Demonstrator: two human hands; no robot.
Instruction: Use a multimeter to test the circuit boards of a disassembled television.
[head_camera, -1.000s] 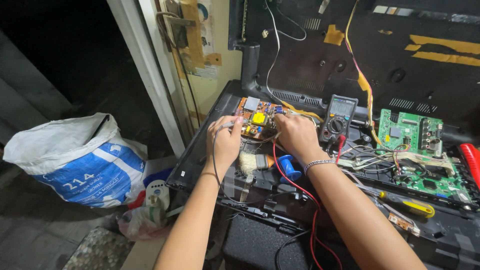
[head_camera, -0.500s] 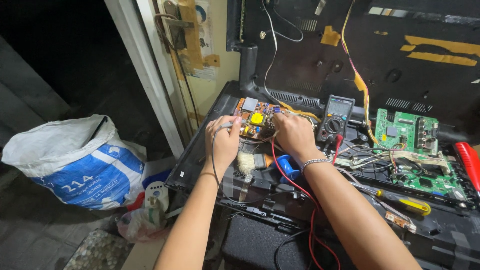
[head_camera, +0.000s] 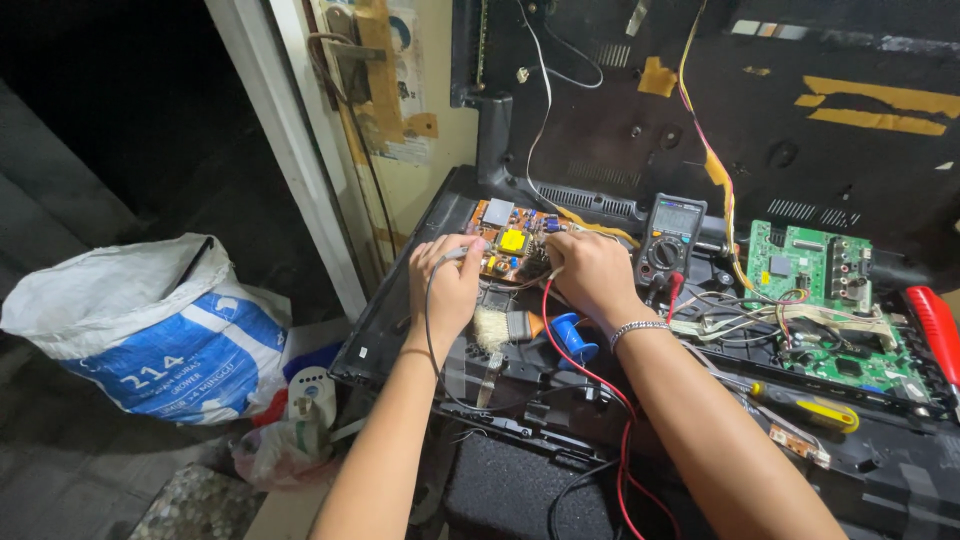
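Note:
My left hand (head_camera: 447, 283) grips a black multimeter probe, its tip on the orange circuit board (head_camera: 507, 243) with a yellow transformer. My right hand (head_camera: 592, 273) holds the red probe against the same board, and its red lead (head_camera: 580, 365) runs down under my wrist. The grey multimeter (head_camera: 671, 237) stands just right of my right hand, leaning on the black television back panel (head_camera: 800, 140). A paintbrush (head_camera: 505, 326) with a blue handle lies below both hands.
A green main board (head_camera: 815, 300) with loose wires sits to the right, a yellow-handled screwdriver (head_camera: 810, 405) in front of it, a red handle (head_camera: 935, 325) at the far right. A white and blue sack (head_camera: 150, 330) lies on the floor at left beside a door frame (head_camera: 290, 150).
Both hands stay on the orange board with the probes; the view has shifted slightly, nothing else visibly moved.

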